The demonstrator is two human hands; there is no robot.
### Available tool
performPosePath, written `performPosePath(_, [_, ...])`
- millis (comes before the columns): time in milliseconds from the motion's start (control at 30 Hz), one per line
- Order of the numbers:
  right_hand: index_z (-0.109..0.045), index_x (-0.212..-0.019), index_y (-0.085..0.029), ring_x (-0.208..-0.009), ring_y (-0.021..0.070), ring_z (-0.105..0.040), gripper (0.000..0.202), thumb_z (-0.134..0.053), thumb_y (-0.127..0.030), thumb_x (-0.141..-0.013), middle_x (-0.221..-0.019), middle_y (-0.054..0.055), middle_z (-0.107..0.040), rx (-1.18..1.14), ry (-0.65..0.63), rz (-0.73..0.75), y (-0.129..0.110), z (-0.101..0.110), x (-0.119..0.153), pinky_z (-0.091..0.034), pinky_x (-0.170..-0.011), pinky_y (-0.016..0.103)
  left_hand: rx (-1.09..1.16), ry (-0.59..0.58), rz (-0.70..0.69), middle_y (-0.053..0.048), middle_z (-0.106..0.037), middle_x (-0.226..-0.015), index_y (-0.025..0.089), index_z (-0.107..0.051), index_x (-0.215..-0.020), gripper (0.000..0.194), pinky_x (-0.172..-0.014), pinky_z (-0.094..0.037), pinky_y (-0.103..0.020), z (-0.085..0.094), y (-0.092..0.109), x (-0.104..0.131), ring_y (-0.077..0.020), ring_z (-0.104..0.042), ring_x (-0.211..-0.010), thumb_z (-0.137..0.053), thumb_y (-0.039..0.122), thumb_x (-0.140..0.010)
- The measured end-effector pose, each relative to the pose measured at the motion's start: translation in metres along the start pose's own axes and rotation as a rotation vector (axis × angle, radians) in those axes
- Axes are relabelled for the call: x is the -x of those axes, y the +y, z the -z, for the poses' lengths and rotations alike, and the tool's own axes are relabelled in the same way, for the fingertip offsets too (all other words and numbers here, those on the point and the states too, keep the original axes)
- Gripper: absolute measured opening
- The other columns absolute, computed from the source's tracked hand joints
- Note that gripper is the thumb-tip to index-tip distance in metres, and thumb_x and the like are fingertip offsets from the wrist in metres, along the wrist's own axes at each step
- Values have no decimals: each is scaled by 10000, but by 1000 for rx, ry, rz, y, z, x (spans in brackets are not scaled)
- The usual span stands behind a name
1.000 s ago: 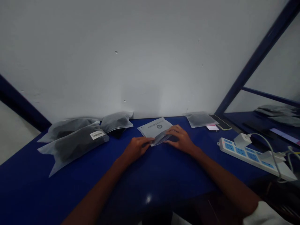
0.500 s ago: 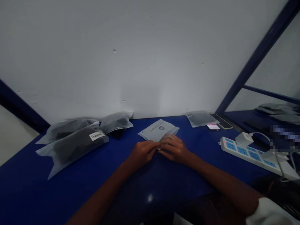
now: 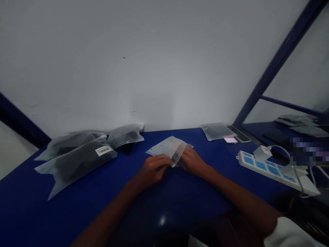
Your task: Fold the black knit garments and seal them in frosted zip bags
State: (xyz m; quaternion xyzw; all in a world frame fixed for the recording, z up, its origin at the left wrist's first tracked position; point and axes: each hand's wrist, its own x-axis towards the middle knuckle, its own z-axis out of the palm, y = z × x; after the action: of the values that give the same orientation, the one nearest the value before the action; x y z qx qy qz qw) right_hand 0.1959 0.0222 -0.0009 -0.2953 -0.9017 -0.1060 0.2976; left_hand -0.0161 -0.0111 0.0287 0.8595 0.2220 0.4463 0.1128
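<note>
- The frosted pouch [image 3: 162, 146] is pale, thin, see-through film with a small dark dot at its left corner, lying near the middle of the bench's back edge.
- Left hand [image 3: 156, 167]: fingertips pinched together on the pouch's near edge.
- Right hand [image 3: 191, 160]: fingers partly curled, showing through the film; cannot tell whether they grip.
- The bench [image 3: 144, 216] is smooth, glossy blue.
- Toward its back-left corner, a long bag [image 3: 79, 163] bulges, cloudy over dark contents.
</note>
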Motion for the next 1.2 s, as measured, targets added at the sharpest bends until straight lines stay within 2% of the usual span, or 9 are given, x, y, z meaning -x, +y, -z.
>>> performPosePath(167, [-644, -1053, -162, -960, 256, -635, 288, -498, -82, -818, -982, 121, -691, -33, -79, -21, 12, -2, 2, -521, -843, 417, -187, -57, -84, -63, -688, -877, 166, -644, -936, 211, -692, -539, -229, -2, -2, 1, -137, -658, -797, -464, 75, -872])
performPosePath(400, [-555, -1184, -186, -1053, 215, -619, 412, -430, -98, -801, -1140, 95, -654, -346, 105, -39, 0, 30, 3, -513, -905, 381, -528, -4, -26, -90, -660, -933, 158, -646, -1005, 350, -685, -546, -260, 25, -47, 15, -164, -647, -808, -411, 10, -793])
performPosePath(467, [-591, -1113, -198, -980, 218, -647, 307, -459, -180, -837, -1061, 70, -681, -512, 211, -176, -11, 32, 0, -534, -847, 360, -590, 5, 15, -95, -652, -933, 158, -660, -979, 344, -684, -545, -268, 31, -57, 19, -172, -641, -804, -416, 17, -781])
performPosePath(600, [-623, -957, -190, -769, 205, -662, 258, -530, -412, -864, -842, 37, -685, -863, 421, -731, -19, 26, -11, -545, -685, 326, -739, -34, 217, -112, -633, -967, 149, -677, -983, 385, -767, -536, -330, 29, -55, 19, -208, -618, -857, -430, 0, -729])
performPosePath(733, [-573, -1125, -194, -816, 206, -650, 434, -618, -470, -793, -953, 62, -666, -898, 234, -910, -3, 20, -13, -541, -732, 361, -904, -153, 412, -135, -616, -952, 129, -691, -981, 398, -758, -515, -399, 20, -42, 9, -266, -592, -880, -446, -8, -698])
performPosePath(900, [-527, -1166, -205, -922, 216, -584, 574, -731, -474, -702, -1054, 88, -592, -411, 195, -692, 7, 33, -8, -498, -816, 377, -830, -36, 308, -144, -594, -1044, 127, -666, -1015, 387, -774, -478, -419, 17, -32, 3, -295, -552, -982, -463, 6, -708])
performPosePath(1000, [-520, -1113, -218, -871, 203, -576, 673, -790, -547, -592, -979, 55, -587, -431, -61, -402, -4, 43, -10, -487, -786, 345, -619, 66, 212, -103, -592, -946, 139, -643, -910, 275, -788, -475, -370, 12, -24, 2, -229, -558, -906, -453, 27, -745])
performPosePath(1100, [-508, -1097, -207, -872, 198, -573, 642, -795, -506, -606, -970, 51, -586, -420, -269, -206, -14, 43, -10, -473, -771, 326, -420, -7, 130, -75, -585, -905, 157, -595, -889, 220, -780, -480, -324, 1, -11, 3, -191, -557, -867, -448, 57, -760])
performPosePath(1200, [-511, -1030, -203, -815, 161, -576, 390, -727, -315, -725, -908, 27, -593, -459, -272, -201, -14, 40, -9, -464, -729, 283, -307, -211, 115, -62, -583, -867, 170, -540, -838, 174, -739, -479, -299, -12, 2, 4, -176, -557, -813, -434, 70, -742])
